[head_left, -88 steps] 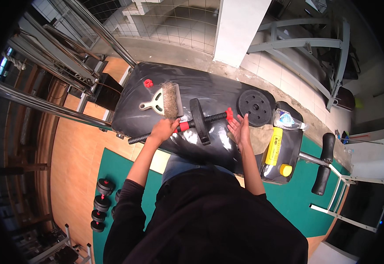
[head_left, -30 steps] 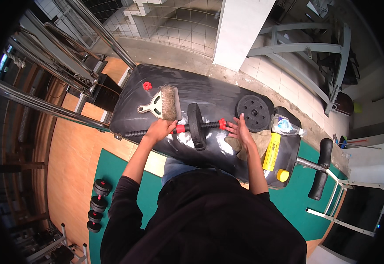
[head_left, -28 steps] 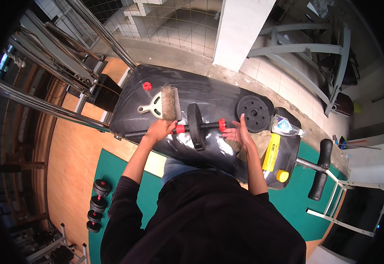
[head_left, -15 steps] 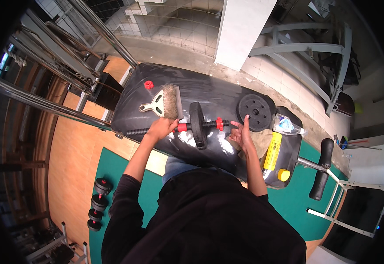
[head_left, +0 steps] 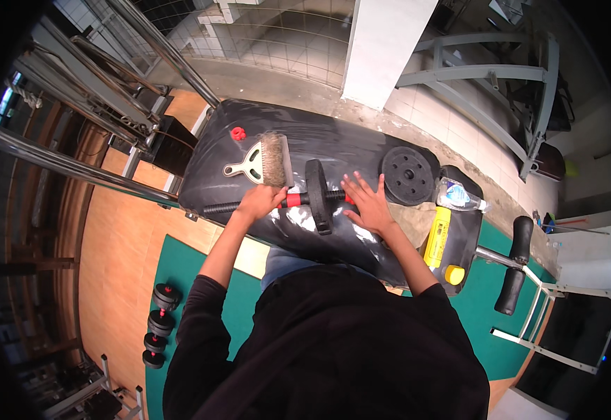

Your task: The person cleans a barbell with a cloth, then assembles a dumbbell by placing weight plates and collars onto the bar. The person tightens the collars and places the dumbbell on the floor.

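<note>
Left hand: wrapped round the bar, just left of its red sleeve.
Right hand: wide, fingers spread, back upward, over the bar's right end; whether it grips anything there I cannot tell.
Bar: black, threaded, above the near half of the worktop, running left to right with its left end bare; the right tip is hidden by the right hand.
Red sleeve: on the bar, between left hand and upright plate.
Upright plate: black, on edge, round the bar, between the two hands.
Red nut: on the bar's right part, mostly covered by fingers.
Worktop: black, padded, shiny.
Loose nut: red, on the worktop's far left.
Brush: pale handle, tan bristles, just beyond the left hand.
Flat plate: black, holed, lying beyond the right hand.
Cloth: tan, beside the right wrist.
Bottle: clear, on its side, right of the flat plate.
Yellow tube: right of the cloth, near a yellow cap.
Dumbbells: black and red, on the green mat.
</note>
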`<state>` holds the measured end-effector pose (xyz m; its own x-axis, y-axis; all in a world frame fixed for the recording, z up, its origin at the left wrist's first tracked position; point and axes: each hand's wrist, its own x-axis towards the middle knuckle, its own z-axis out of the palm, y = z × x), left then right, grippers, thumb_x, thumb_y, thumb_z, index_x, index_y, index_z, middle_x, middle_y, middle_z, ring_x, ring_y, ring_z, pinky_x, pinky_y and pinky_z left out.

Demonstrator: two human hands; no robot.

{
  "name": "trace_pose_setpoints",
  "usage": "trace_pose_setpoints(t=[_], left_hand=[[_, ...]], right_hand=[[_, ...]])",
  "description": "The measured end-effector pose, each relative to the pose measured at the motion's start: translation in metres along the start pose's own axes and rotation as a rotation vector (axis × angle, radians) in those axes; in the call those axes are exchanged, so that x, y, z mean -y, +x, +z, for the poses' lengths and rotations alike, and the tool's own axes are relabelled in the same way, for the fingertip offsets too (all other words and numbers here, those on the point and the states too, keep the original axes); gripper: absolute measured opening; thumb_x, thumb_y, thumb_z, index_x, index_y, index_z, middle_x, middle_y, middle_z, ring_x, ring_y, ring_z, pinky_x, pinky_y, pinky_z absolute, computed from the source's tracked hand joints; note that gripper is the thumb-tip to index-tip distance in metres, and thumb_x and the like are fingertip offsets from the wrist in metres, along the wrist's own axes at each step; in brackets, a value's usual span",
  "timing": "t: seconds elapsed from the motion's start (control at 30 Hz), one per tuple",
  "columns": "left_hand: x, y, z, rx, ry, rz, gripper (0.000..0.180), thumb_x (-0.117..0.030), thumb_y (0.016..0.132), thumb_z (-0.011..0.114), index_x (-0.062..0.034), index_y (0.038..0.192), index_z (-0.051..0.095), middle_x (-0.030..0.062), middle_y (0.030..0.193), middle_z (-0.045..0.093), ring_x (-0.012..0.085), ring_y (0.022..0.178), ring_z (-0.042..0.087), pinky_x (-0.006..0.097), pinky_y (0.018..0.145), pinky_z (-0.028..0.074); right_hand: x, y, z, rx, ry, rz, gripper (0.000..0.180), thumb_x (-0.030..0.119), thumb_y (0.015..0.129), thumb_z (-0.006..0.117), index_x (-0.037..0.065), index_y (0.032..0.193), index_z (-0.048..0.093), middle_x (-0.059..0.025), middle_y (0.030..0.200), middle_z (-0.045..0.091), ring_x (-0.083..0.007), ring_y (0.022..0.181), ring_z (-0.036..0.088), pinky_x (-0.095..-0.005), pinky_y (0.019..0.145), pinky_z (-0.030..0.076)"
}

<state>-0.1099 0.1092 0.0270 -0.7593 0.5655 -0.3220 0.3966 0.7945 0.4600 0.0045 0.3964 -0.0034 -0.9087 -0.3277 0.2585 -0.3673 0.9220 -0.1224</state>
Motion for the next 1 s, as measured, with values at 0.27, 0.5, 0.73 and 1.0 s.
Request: trace_pose_setpoints(t=[0.27, 0.5, 0.73, 1.0], left_hand=[[0.001, 0.006, 0.0, -0.041, -0.001, 0.069, 0.049, -0.044, 0.093, 0.036, -0.008, 0.08, 0.066, 0.0143, 0.067, 0.064, 0.0363, 0.073, 0.061, 0.044, 0.073, 0.048], [0.007, 0.012, 0.0, -0.078, 0.008, 0.12, 0.049, -0.043, 0.093, 0.037, -0.0068, 0.077, 0.065, 0.0152, 0.064, 0.062, 0.0372, 0.07, 0.061, 0.044, 0.07, 0.049], [0.011, 0.015, 0.002, -0.084, 0.037, 0.141, 0.048, -0.043, 0.093, 0.037, -0.0075, 0.08, 0.066, 0.0141, 0.067, 0.064, 0.0359, 0.071, 0.062, 0.044, 0.07, 0.049], [0.011, 0.011, -0.001, -0.015, 0.035, 0.097, 0.045, -0.042, 0.094, 0.036, -0.0091, 0.087, 0.066, 0.0154, 0.069, 0.064, 0.0365, 0.074, 0.061, 0.044, 0.073, 0.048]], right_hand=[[-0.042, 0.006, -0.002, -0.025, 0.058, -0.422, 0.083, 0.063, 0.077, 0.05, 0.01, 0.139, 0.034, -0.0095, 0.146, 0.028, -0.0245, 0.138, 0.02, -0.0573, 0.108, 0.011], [-0.05, 0.041, -0.033, 0.041, -0.147, -0.12, 0.088, 0.074, 0.073, 0.044, 0.022, 0.143, 0.029, -0.0041, 0.15, 0.021, -0.0256, 0.139, 0.015, -0.062, 0.105, 0.002], [-0.06, 0.039, -0.037, 0.006, -0.195, 0.034, 0.088, 0.075, 0.071, 0.047, 0.028, 0.143, 0.028, -0.0023, 0.151, 0.019, -0.0226, 0.139, 0.016, -0.0558, 0.108, 0.007], [-0.053, 0.041, -0.039, 0.119, -0.304, 0.194, 0.087, 0.075, 0.07, 0.048, 0.033, 0.142, 0.027, -0.0021, 0.152, 0.014, -0.0253, 0.141, 0.009, -0.0576, 0.107, 0.007]])
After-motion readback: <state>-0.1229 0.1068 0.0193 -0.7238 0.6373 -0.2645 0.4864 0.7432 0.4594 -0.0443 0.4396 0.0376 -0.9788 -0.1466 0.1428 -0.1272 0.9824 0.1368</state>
